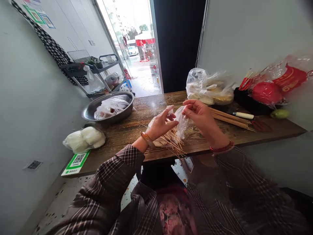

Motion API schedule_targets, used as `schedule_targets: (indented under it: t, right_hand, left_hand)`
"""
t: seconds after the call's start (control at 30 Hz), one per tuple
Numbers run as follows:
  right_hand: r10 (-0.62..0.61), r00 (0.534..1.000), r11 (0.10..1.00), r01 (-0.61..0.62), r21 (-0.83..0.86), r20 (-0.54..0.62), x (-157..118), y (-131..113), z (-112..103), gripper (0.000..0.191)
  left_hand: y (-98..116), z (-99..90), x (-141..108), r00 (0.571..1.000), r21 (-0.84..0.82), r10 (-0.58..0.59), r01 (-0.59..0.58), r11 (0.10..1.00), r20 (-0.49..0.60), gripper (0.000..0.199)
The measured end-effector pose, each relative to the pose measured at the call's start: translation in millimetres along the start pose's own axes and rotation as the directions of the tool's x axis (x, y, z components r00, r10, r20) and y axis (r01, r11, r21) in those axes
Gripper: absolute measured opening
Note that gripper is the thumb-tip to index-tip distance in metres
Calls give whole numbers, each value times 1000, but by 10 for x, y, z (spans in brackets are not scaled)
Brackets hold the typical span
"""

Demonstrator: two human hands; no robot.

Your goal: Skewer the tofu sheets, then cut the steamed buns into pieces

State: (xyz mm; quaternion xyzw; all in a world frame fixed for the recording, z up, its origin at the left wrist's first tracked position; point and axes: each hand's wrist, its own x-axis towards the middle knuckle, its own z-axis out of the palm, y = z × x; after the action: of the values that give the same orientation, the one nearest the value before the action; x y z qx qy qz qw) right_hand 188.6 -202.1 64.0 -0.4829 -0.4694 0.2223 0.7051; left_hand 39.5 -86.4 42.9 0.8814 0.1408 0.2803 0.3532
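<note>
My right hand (201,117) pinches the top of a thin clear plastic bag (181,125) between thumb and fingers. The bag hangs crumpled over the wooden table. Just left of it, my left hand (160,125) has its fingers partly bent and its thumb held apart, with no clear grip on anything. Beneath both hands lies a bunch of thin wooden skewers (174,142), their ends reaching past the table's front edge. Pale food (158,143), partly hidden by my left wrist, lies at the other end of the skewers.
On the wooden table (117,133) stand a metal basin (107,119) with a plastic bag, wrapped white food (84,139) and a QR card (76,163) at left. More skewers (227,119), a pale-handled knife (243,115), a filled bag (210,88) and red packaging (266,93) lie right.
</note>
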Motion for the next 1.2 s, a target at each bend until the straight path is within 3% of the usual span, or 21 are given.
schedule_targets:
  t: [0.07,0.13,0.17,0.23,0.33,0.43,0.53,0.63,0.73,0.83,0.93,1.03,1.2]
  right_hand:
    - [-64,991,991,78,-113,115,53,-103,134,21]
    - [-114,966,951,173,-254,233,122,-195,236,21]
    - [-136,954,923,221,-316,268,161,-225,265,21]
    - [-183,947,878,278,-389,263,225,-228,281,24]
    - [-176,967,911,231,-342,184,196,-57,277,48]
    - [-35,971,914,127,-385,237,-30,250,344,73]
    - [-10,985,824,104,-557,169,-292,514,428,68]
    - [-21,996,772,73,-631,89,-401,635,431,36]
    - [11,999,864,12,-503,43,-359,665,392,31]
    - [95,995,982,-96,-164,-15,-274,664,406,31]
    - [158,984,974,-141,176,-86,-165,650,470,29]
    - [200,971,910,-137,392,-127,32,660,540,27]
    - [217,976,883,-189,431,-17,462,798,735,31]
  left_hand:
    - [27,-19,62,999,-40,-32,31,999,-31,68]
    - [31,-14,93,998,-69,-44,41,997,-36,44]
    - [30,-13,95,998,-84,-51,48,995,-42,32]
    - [33,-25,84,993,-129,-81,70,989,-83,28]
    - [62,-68,55,974,-249,-133,85,965,-181,30]
    - [101,-86,40,953,-324,-167,80,943,-251,26]
    - [132,-72,40,937,-257,-193,118,959,-292,22]
    - [157,-75,34,939,-179,-158,106,978,-304,21]
    - [158,-125,-6,933,-213,-166,99,972,-320,20]
    - [122,-210,-83,911,-288,-209,106,952,-355,27]
    - [92,-310,-171,873,-324,-248,111,940,-421,27]
    - [129,-389,-232,851,-275,-246,125,953,-464,24]
    - [231,-364,-144,955,-3,-95,99,995,-282,19]
